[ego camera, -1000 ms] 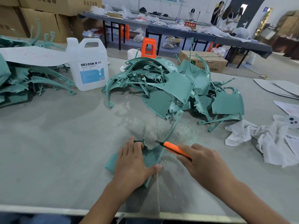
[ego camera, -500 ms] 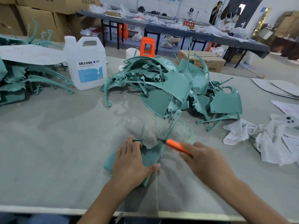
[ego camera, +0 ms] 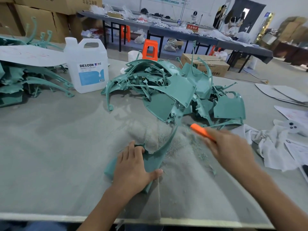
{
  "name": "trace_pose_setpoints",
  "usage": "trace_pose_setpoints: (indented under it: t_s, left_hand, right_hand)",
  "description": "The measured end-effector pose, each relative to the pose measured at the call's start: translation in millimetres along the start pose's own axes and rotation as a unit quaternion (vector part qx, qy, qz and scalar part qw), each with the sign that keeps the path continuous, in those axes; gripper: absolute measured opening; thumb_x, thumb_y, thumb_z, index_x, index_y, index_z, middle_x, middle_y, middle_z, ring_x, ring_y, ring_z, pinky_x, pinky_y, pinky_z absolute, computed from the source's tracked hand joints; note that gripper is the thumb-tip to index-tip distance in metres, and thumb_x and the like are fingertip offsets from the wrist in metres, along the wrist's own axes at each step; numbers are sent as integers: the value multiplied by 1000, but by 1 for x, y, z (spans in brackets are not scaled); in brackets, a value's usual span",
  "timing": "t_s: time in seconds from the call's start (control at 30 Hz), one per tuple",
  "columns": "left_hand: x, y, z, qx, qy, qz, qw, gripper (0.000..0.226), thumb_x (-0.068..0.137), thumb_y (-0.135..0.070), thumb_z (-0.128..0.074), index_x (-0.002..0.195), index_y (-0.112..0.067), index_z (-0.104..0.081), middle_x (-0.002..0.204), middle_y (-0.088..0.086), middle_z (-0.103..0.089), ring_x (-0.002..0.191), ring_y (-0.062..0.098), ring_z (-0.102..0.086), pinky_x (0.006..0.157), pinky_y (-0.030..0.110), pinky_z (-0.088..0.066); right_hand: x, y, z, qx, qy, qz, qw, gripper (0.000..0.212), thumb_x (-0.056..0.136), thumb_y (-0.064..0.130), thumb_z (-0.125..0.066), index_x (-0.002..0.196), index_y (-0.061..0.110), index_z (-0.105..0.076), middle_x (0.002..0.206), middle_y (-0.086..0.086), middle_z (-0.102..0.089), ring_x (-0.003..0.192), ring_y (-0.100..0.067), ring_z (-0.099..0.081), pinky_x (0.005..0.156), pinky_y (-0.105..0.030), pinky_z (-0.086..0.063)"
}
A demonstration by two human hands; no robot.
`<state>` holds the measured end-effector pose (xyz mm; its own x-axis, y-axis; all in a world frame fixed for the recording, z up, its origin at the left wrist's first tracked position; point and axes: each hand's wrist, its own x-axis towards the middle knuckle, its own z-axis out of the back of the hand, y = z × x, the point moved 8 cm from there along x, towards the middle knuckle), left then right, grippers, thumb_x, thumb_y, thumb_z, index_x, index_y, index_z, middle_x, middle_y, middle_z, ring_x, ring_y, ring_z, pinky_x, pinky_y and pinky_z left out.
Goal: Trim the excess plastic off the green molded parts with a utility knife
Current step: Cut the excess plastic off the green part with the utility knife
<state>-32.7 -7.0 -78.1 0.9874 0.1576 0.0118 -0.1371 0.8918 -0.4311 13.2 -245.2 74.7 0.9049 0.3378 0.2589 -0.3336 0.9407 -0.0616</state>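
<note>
table (ego camera: 50, 155): grey felt-like cover; the work surface for every item below.
left hand (ego camera: 133, 169): palm-down on the green part (ego camera: 152, 162), fingers stretched flat and pressing, thumb spread along the near edge; nothing is gripped.
green part: flat on the table at near centre, largely under the left hand; a thin curved arm runs from it toward the pile of green parts (ego camera: 175, 92).
handling (judgement): light, thin-walled moulding. The broad panel is probably stiff enough to press on. The thin arm is probably springy and may flex, skid or snap under blade load.
hold point (judgement): press on the broad panel, close to the edge being cut, with fingers behind the blade path. Do not hold by the thin arm.
right hand (ego camera: 233, 150): fingers clenched round the utility knife (ego camera: 200, 131); motion-blurred.
utility knife: orange body, tip pointing up and left, apart from the green part and to its right; blade too blurred to make out.
shavings (ego camera: 183, 144): pale trimmings scattered on the table between the two hands.
white cloth (ego camera: 270, 147): crumpled, just right of the right hand.
pile of green parts: heaped beyond the shavings; trimmed or untrimmed cannot be told.
jug (ego camera: 86, 67): white, upright, left of the pile.
second heap (ego camera: 20, 84): more green parts at far left, partly under a white sheet.
cardboard box (ego camera: 205, 65): beyond the table, behind the pile.
</note>
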Motion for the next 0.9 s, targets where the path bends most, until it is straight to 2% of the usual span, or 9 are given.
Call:
trace_pose_setpoints:
  t_s: [0.07, 0.17, 0.3, 0.43, 0.5, 0.6, 0.73, 0.83, 0.9]
  left_hand:
    - [-1, 0, 0, -2, -2, 2, 1000, 91, 62, -94, -45, 126, -31, -29, 162, 4, -9, 149, 24, -15, 122, 40, -14]
    - [-2, -1, 0, -2, -4, 1, 1000, 88, 63, -93, -45, 125, -32, -28, 162, 4, -8, 148, 23, -16, 121, 38, -13]
    - [-2, -2, 1, -8, -2, -5, 1000, 84, 64, -91, -46, 122, -33, -28, 162, 4, -8, 148, 24, -15, 121, 39, -14]
    - [-3, -3, 2, 4, -2, -6, 1000, 86, 65, -92, -44, 124, -31, -28, 161, 4, -10, 148, 24, -16, 122, 39, -14]
    - [-3, -3, 2, 6, 0, -5, 1000, 86, 65, -92, -44, 124, -32, -27, 161, 4, -9, 148, 24, -16, 122, 39, -14]
    - [-3, -5, 4, 1, -3, -9, 1000, 85, 64, -92, -42, 122, -32, -28, 160, 3, -12, 148, 22, -16, 121, 38, -14]
    - [-4, -5, 5, -9, 3, -5, 1000, 83, 63, -92, -43, 120, -33, -26, 161, 2, -11, 148, 22, -15, 120, 37, -13]
    - [-4, -6, 5, -4, 15, -2, 1000, 85, 66, -92, -44, 123, -32, -26, 159, 2, -12, 146, 24, -18, 121, 39, -15]
    - [-4, -6, 8, -6, 26, -17, 1000, 83, 70, -92, -41, 126, -31, -28, 154, 1, -18, 144, 24, -21, 120, 39, -19]
  right_hand:
    - [11, -18, 23, -15, -51, -17, 998, 31, 99, 45, -48, 125, 33, -61, 81, 1, -56, 71, -30, -62, 55, -35, -44]
    - [11, -13, 45, 34, -94, 16, 995, 30, 94, 44, -52, 118, 33, -66, 69, 4, -52, 60, -30, -57, 49, -30, -36]
    - [12, 13, 42, 35, -50, 61, 996, 34, 95, 48, -51, 127, 41, -61, 75, 6, -54, 68, -26, -59, 53, -33, -38]
    - [20, 16, 27, -33, 20, 53, 998, 31, 100, 50, -42, 125, 37, -55, 82, 8, -48, 78, -25, -60, 58, -34, -42]
    - [24, 12, 30, -55, 19, 31, 998, 31, 101, 50, -40, 125, 36, -54, 82, 7, -47, 77, -25, -61, 57, -34, -45]
    - [21, 29, 31, -63, -5, 53, 997, 35, 101, 49, -40, 131, 36, -51, 82, 7, -47, 70, -26, -60, 51, -31, -36]
    - [25, 33, 27, -85, -1, 69, 994, 35, 101, 50, -38, 131, 35, -52, 84, 7, -49, 67, -21, -60, 52, -29, -43]
    - [32, 9, 43, -39, -61, 7, 997, 32, 99, 43, -46, 124, 28, -59, 81, 2, -50, 64, -32, -59, 52, -31, -39]
    - [22, 7, 45, 45, -92, 3, 995, 31, 97, 40, -53, 124, 29, -63, 78, -1, -54, 65, -34, -59, 55, -36, -44]
